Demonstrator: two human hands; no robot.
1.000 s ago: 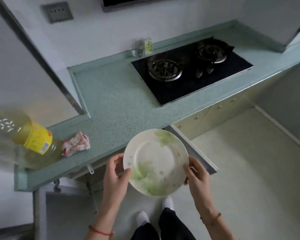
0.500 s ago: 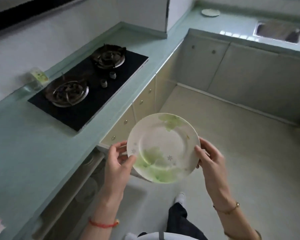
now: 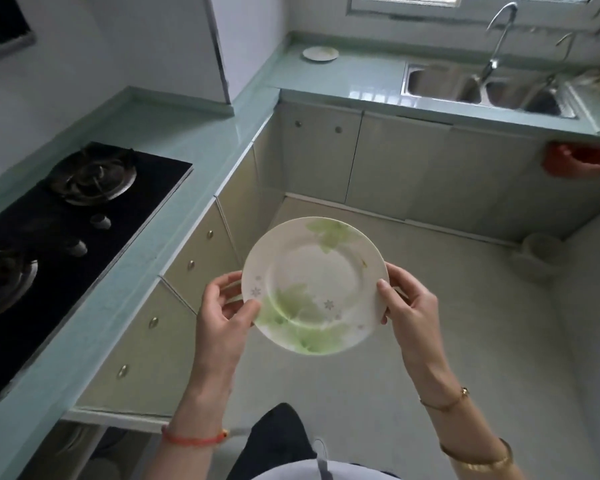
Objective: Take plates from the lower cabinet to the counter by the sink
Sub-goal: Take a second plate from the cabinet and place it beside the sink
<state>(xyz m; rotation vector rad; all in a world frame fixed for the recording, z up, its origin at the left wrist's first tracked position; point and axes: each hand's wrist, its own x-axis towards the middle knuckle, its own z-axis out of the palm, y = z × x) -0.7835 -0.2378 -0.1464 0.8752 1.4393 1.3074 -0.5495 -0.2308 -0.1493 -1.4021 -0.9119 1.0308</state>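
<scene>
One pale green L-shaped stone counter (image 3: 340, 79), wrapping left wall and far side. One black two-burner glass hob (image 3: 66, 237) set in at left. One double-bowl steel sink (image 3: 489, 86) far right. Two round white plates: leaf-printed plate (image 3: 314, 285) held over open floor, left hand (image 3: 222, 313) and right hand (image 3: 409, 306) pinching opposite rims, thumbs on top; second plate (image 3: 320, 53) on far counter left of sink. No readable writing.
</scene>
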